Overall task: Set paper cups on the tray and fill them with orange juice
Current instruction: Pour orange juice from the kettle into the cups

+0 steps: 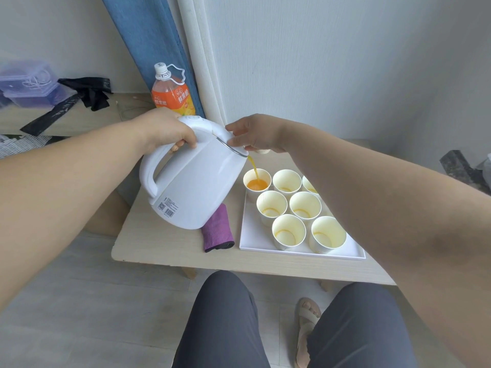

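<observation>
A white kettle-shaped jug [194,181] is tilted to the right, and orange juice streams from its spout into the far-left paper cup [256,181]. My left hand [167,131] grips the jug's handle from above. My right hand [252,134] touches the lid near the spout with its fingers. Several paper cups stand on the white tray [252,243]; those nearer me, such as the front cup [288,231], show only thin orange traces at the bottom. My right forearm hides part of the far-right cup [308,184].
A folded purple cloth [216,229] lies on the low wooden table [159,243] left of the tray. An orange juice bottle [171,92] stands behind the jug by a blue curtain. Clear boxes and black bags sit far left. My knees are below the table edge.
</observation>
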Demonstrator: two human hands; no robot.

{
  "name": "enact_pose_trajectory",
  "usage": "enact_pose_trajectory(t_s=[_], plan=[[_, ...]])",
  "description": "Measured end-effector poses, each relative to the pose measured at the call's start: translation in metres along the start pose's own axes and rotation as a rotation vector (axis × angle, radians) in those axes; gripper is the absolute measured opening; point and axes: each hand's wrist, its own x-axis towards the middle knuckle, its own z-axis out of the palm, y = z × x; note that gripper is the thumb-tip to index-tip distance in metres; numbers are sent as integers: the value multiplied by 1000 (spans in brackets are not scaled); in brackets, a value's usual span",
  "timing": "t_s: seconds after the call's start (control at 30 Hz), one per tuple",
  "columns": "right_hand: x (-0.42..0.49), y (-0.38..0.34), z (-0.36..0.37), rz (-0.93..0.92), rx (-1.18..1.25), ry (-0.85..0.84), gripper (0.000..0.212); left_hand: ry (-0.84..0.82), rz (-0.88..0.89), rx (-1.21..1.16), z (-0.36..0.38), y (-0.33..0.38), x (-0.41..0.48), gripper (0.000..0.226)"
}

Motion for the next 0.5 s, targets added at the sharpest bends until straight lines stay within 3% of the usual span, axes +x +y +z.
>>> enact_pose_trajectory(t_s=[0.5], plan=[[1,1,-2,-11,-32,6,57,10,14,5,-1,6,-3,26]])
